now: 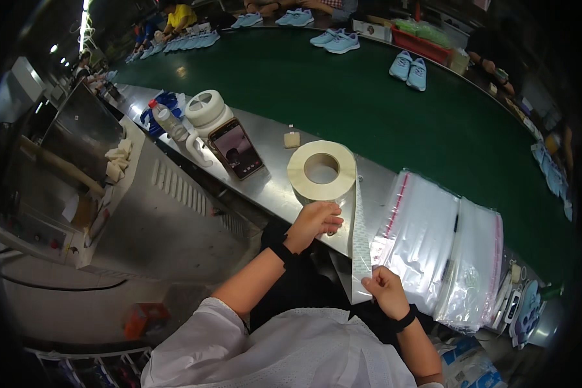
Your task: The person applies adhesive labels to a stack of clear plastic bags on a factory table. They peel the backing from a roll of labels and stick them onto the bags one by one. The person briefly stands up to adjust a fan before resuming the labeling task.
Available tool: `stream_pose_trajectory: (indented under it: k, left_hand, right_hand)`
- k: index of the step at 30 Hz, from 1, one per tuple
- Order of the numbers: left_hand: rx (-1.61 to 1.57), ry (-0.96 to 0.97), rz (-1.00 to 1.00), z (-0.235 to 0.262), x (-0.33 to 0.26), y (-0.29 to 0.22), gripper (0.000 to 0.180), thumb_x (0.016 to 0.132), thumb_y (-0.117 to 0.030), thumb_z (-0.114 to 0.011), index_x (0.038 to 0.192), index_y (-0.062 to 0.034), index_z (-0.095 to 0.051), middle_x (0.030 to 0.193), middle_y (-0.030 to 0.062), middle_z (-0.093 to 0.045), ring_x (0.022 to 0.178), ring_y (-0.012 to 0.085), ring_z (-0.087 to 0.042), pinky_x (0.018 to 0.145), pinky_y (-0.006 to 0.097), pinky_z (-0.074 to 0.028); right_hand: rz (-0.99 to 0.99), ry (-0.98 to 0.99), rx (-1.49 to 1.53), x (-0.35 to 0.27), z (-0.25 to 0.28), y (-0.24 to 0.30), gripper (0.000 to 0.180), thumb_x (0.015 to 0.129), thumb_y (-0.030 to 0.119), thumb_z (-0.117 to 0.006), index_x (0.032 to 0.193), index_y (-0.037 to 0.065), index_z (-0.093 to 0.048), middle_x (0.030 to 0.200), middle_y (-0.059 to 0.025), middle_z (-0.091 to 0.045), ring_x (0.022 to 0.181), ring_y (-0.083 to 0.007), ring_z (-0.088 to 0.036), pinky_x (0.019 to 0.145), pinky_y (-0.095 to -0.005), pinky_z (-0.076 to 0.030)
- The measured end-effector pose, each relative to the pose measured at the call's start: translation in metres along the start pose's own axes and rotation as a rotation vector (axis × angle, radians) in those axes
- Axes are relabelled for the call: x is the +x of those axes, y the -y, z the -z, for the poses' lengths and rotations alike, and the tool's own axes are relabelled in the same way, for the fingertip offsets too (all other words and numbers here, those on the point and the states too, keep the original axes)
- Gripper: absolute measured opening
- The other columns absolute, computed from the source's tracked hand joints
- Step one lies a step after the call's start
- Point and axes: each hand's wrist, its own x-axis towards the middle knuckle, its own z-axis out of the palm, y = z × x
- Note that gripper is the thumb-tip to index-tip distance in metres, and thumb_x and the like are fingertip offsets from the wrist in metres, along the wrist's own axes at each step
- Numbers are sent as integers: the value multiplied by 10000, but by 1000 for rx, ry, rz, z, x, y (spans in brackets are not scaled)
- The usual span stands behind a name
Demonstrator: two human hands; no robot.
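Note:
A large roll of cream label tape (297, 171) stands on the metal ledge in front of me. From its right side a strip of printed labels (361, 239) hangs down toward my lap. My right hand (387, 291) pinches the strip near its lower end between thumb and fingers. Just below the roll is my left hand (315, 223), its fingers loosely bent and slightly apart, with nothing seen in them. Whether it touches the roll I cannot tell. Stacks of clear plastic bags (420, 233) with red-edged flaps lie right of the strip.
Left of the roll, a phone (237, 149) leans on a white jug (208, 113), beside a clear bottle (168, 119). Beyond the ledge runs a green conveyor belt (271, 84) carrying light-blue shoes (335, 40). A metal machine (168, 200) stands at left. Other people sit across the belt.

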Motion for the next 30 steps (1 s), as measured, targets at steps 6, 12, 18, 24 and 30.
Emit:
stream_pose_trajectory:
  k: [6,12,18,24,30]
  left_hand:
    - [250,-265,-252,1,-26,13,219,875,-148,-551,1031,4,-533,968,68,-549,862,162,-583,704,270,-492]
    - [994,65,-688,-42,-104,24,281,716,6,-650,990,-24,-596,984,99,-552,885,255,-556,753,319,-461]
    - [922,-1,-683,-42,-100,34,265,741,30,-634,1000,-5,-591,991,98,-566,865,209,-572,697,269,-495]
    - [737,32,-602,-43,-97,29,194,767,4,-642,957,-16,-607,906,93,-583,776,168,-583,655,253,-498]
    - [619,82,-543,-47,-89,29,133,794,-49,-648,922,-23,-622,860,62,-592,719,113,-558,611,220,-447]
  right_hand:
    - [-71,128,-142,-16,-5,-7,177,805,84,-649,695,34,-520,581,35,-463,546,-39,-410,493,-215,-341]
    - [225,45,-304,2,-25,11,104,780,53,-646,774,8,-553,693,-52,-495,568,-129,-460,519,-268,-370]
    - [333,53,-138,6,-28,11,65,818,37,-591,870,-1,-584,761,-69,-520,632,-166,-489,566,-271,-385]
    - [351,6,-248,8,-30,17,61,800,37,-602,850,2,-608,707,-74,-523,616,-178,-490,560,-274,-385]
    - [328,-153,-273,3,-30,23,115,793,82,-638,723,4,-591,627,-71,-488,552,-165,-454,517,-279,-360]
